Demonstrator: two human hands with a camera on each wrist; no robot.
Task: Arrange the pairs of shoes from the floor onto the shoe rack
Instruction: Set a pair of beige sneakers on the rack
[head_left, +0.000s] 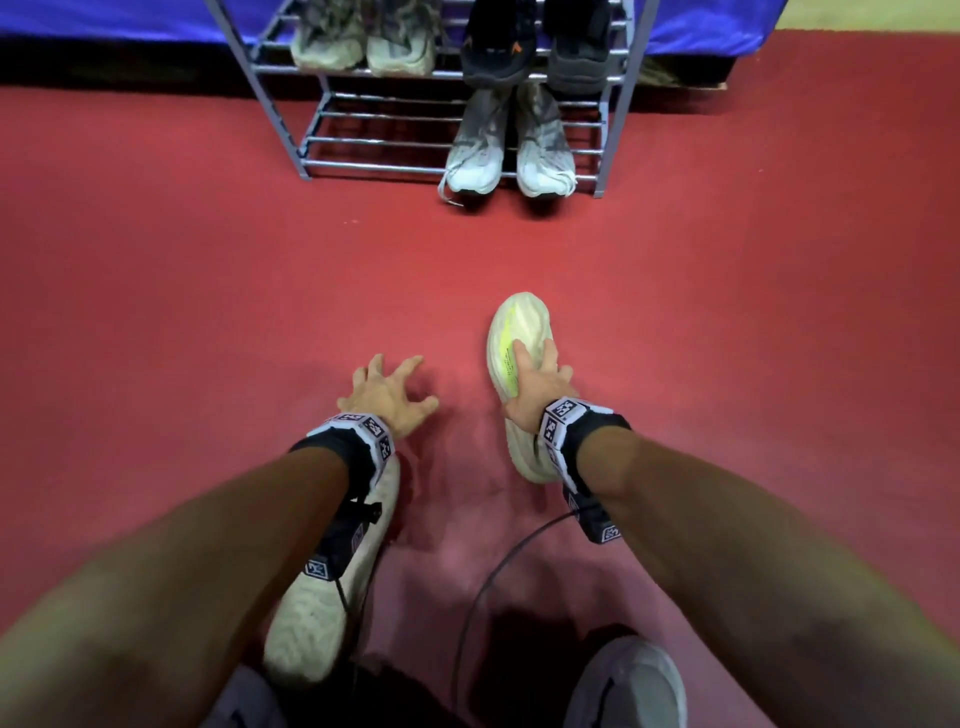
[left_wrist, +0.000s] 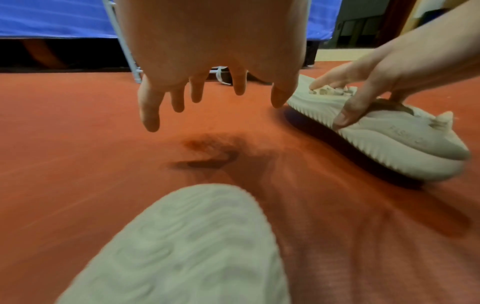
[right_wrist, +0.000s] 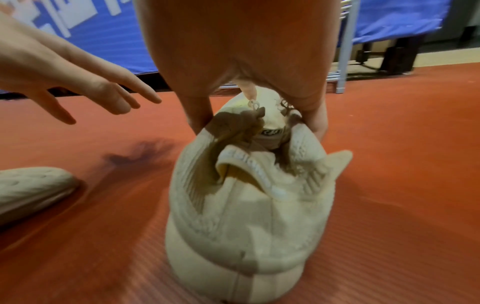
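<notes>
My right hand (head_left: 535, 379) grips a cream knit shoe (head_left: 519, 332) from above at its laces, thumb on one side and fingers on the other, toe pointing at the rack. In the right wrist view the shoe's heel (right_wrist: 246, 216) is nearest. In the left wrist view the same shoe (left_wrist: 394, 142) is tilted over a dark shadow. Its mate (head_left: 311, 618) lies on the floor under my left forearm. My left hand (head_left: 389, 389) hovers over bare floor with fingers spread, holding nothing. The grey metal shoe rack (head_left: 363, 166) stands ahead.
The rack's lower shelf holds a white pair (head_left: 511, 156) at the right, with its left half bare. The upper shelf carries a black pair (head_left: 535, 52) and a pale pair (head_left: 363, 47). A blue cover (head_left: 104, 15) hangs behind. A cable (head_left: 493, 571) trails near my grey-shod foot (head_left: 628, 686).
</notes>
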